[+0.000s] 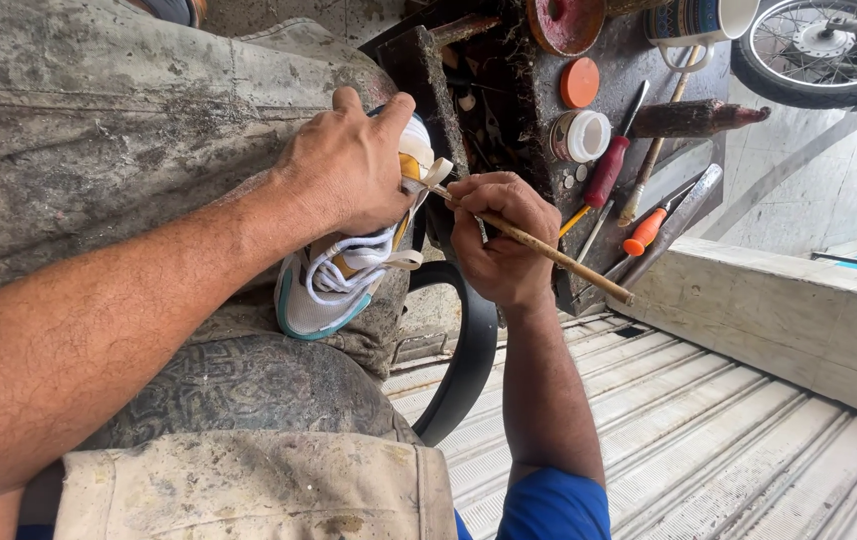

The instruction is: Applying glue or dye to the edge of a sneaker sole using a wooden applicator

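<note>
A white sneaker (333, 285) with teal sole edge, yellow trim and white laces rests on my lap. My left hand (348, 165) grips its heel end from above, thumb and fingers wrapped over the collar. My right hand (498, 235) is closed on a thin wooden-handled tool (558, 257), held like a pen, its tip touching the shoe's edge right beside the left thumb. The tool's tip itself is hidden between the two hands.
A dirty cloth apron (98, 120) covers my knees. A black rubber strip (468, 350) curves below the shoe. A grimy wooden toolbox (538, 110) holds screwdrivers (608, 170), a small open jar (581, 135) and orange lids. A wheel (828, 45) stands top right; a ribbed metal shutter (708, 440) lies below.
</note>
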